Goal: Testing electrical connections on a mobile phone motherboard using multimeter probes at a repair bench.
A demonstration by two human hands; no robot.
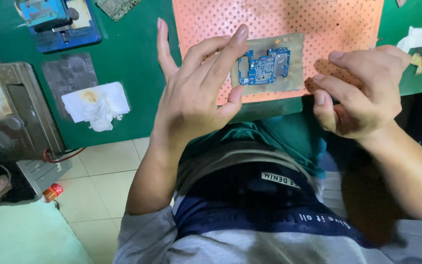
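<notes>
Left hand open, seemingly touching blue circuit board

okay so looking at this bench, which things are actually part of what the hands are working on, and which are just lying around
In hand:
left hand
right hand
blue circuit board
tan pad under it
orange perforated mat

Lying about:
crumpled white tissue
grey stencil plate
blue board holder
second circuit board
white scrap

From here I can't see the left edge of the blue circuit board; my left hand covers it. At twelve o'clock the orange perforated mat runs off the frame, as does the grey box at nine o'clock (its dial is blurred). My right hand hides the mat's corner.
</notes>
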